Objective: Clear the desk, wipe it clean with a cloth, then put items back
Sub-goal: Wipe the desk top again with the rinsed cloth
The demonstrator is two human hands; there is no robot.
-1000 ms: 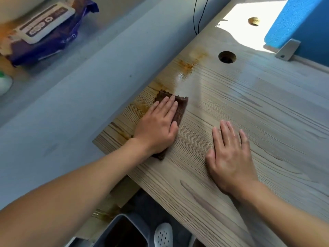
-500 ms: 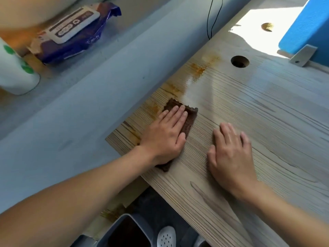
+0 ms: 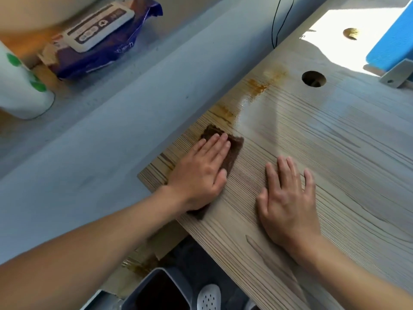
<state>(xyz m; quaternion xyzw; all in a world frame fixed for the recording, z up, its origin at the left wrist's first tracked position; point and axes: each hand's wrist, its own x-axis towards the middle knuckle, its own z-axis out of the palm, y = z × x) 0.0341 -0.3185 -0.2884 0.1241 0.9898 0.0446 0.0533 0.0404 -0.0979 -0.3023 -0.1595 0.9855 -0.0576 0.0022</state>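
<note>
Pressing brown cloth (image 3: 233,151) flat onto wooden desk (image 3: 335,157) with left hand (image 3: 199,173), fingers straight, by the desk's 9 o'clock edge. Resting right hand (image 3: 288,202) flat at cloth's 3 o'clock, fingers relaxed, grasping nothing. Showing orange stains (image 3: 257,86) at 1 o'clock. Lying at 11 o'clock, purple wipes pack (image 3: 100,52), label unreadable.

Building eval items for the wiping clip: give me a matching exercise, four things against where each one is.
Things:
1 brown cloth
2 right hand
3 wipes pack
4 round hole

Places:
A flat on the bare desk, holding nothing
B pressed under the left hand
C off the desk, at upper left
D cut through the desk, near the orange stain

Pairs: 1-B, 2-A, 3-C, 4-D
</note>
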